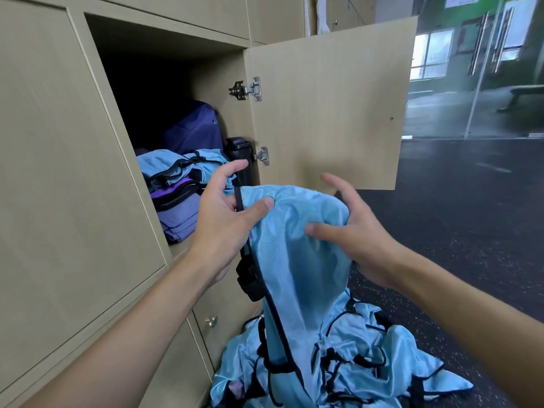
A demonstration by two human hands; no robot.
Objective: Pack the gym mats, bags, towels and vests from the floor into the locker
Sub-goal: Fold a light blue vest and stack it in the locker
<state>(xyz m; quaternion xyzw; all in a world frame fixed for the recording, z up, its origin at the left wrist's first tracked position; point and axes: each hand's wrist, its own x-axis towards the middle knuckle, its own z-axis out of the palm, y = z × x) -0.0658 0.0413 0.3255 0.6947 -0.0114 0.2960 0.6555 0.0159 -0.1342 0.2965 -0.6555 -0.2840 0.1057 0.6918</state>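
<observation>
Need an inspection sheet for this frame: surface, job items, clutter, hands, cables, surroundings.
Surface: dark speckled floor, carrying a vest pile by the locker base.
Job's things: light blue vest held up in front of the open locker; pile of blue vests not yet packed; folded stack of blue and purple pieces and purple bag already inside.
Clutter: black item at the locker's right wall, type unclear.
Grippers: left hand and right hand both pinch the held vest, thumbs on the cloth.
Cables: nothing seen.
Surroundings: locker door swung open to the right; glass wall beyond.
</observation>
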